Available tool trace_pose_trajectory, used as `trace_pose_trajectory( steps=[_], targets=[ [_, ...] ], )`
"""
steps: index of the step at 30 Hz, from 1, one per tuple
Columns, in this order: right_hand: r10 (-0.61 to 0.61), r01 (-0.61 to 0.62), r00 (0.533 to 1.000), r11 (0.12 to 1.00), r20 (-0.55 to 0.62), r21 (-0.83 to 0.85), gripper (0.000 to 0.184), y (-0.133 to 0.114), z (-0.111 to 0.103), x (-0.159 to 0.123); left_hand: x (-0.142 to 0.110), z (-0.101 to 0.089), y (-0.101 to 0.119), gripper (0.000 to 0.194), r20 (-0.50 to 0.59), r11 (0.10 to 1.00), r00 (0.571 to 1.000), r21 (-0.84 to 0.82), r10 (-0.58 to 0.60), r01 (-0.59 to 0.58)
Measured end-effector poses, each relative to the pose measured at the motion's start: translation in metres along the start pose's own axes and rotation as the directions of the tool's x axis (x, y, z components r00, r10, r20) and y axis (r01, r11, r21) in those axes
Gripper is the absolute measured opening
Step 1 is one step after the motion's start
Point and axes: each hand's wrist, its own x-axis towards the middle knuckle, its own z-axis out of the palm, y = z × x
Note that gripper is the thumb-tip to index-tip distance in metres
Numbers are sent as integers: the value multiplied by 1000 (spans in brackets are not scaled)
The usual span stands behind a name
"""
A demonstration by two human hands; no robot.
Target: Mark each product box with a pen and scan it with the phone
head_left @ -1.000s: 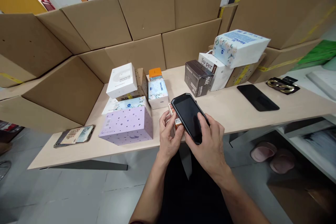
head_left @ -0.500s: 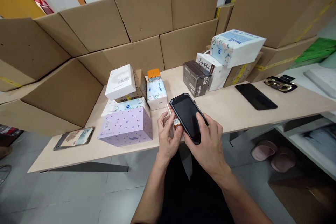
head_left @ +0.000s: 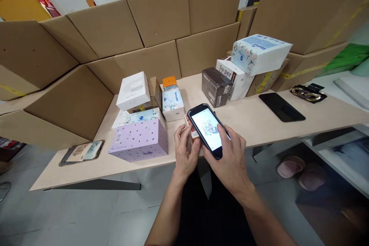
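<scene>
My right hand [head_left: 230, 157] grips a black handheld device [head_left: 208, 128] whose screen is lit, thumb resting on the screen's right side. My left hand [head_left: 186, 152] is closed on a small orange and white box [head_left: 192, 132], held just under the device's left edge. Both hands hover over the front edge of a light wooden table [head_left: 259, 119]. The box is mostly hidden by the fingers and the device.
A lilac box [head_left: 140, 142], a white box [head_left: 133, 90] and tissue packs [head_left: 172, 102] stand to the left. A dark brown box [head_left: 216, 86], a white "Super" box [head_left: 236, 77] and a black phone [head_left: 281, 107] lie right. Cardboard cartons [head_left: 158, 19] wall the back.
The device's screen, dark in both earlier frames, is now lit. The hands have barely moved.
</scene>
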Motion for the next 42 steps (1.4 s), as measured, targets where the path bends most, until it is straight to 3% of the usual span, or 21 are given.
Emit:
trace_pose_trajectory(
  steps=[8, 13, 17, 21, 24, 27, 30, 33, 35, 37, 39, 42],
  targets=[
    [15, -12, 998, 999, -67, 42, 72, 20, -6, 3, 0, -1, 2, 39, 1, 998, 1000, 58, 6, -6],
    [94, -106, 988, 989, -124, -100, 73, 65, -26, -6, 0, 0, 2, 37, 4, 998, 1000, 56, 0, 0],
    [198, -218, 975, 945, -104, -243, 70, 105, -36, -17, 1, 1, 2, 37, -2, 998, 1000, 56, 13, -12],
    [296, -295, 954, 903, -45, -313, 71, 129, -34, -20, 1, 2, 3, 37, -1, 998, 1000, 58, 15, -15],
    [386, -369, 922, 858, -28, -358, 72, 136, -28, -15, 0, 1, 3, 37, 3, 998, 1000, 65, 14, -15],
    [399, -378, 917, 851, -19, -366, 70, 140, -21, -6, 0, 1, 3, 36, 7, 998, 1000, 65, 12, -13],
    [366, -351, 930, 855, -35, -381, 72, 132, -16, 3, 0, 0, 3, 36, 2, 998, 1000, 66, 12, -13],
    [248, -257, 966, 920, -70, -297, 72, 101, -13, 11, 0, 1, 2, 37, 2, 998, 1000, 66, 14, -14],
    [105, -103, 994, 990, 15, -95, 65, 68, -11, 16, 0, 1, 2, 37, 1, 998, 1000, 58, 11, -11],
    [-37, 32, 994, 998, 107, 48, 63, 32, -7, 20, -1, 0, 1, 38, -6, 999, 1000, 40, 5, -5],
    [-98, 89, 977, 995, 190, 55, 58, 3, -2, 23, -2, -1, -1, 41, -22, 1000, 1000, 13, -8, 8],
    [-71, 85, 962, 995, 264, -43, 51, -19, 8, 26, -2, -4, -2, 48, -56, 999, 998, -35, -27, 25]
  ],
)
